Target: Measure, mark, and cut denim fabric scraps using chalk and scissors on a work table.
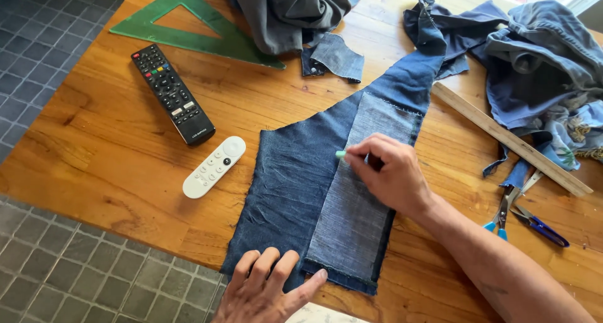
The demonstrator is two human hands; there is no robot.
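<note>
the denim piece (pixel 295 185), lying flat on the desk (pixel 125 172), looks soft, limp and likely to shift, so the left hand (pixel 267 288) presses open-palmed on its near edge while the right hand (pixel 389 172) pinches a green chalk (pixel 341 154) at the fold.

**Chalk on denim**

The right hand (pixel 392 172) pinches a pale green chalk (pixel 340 154) at its fingertips, tip on the denim piece (pixel 295 191). The left hand (pixel 267 288) presses its fingers flat on the denim's near edge, on the table (pixel 113 166).
</note>
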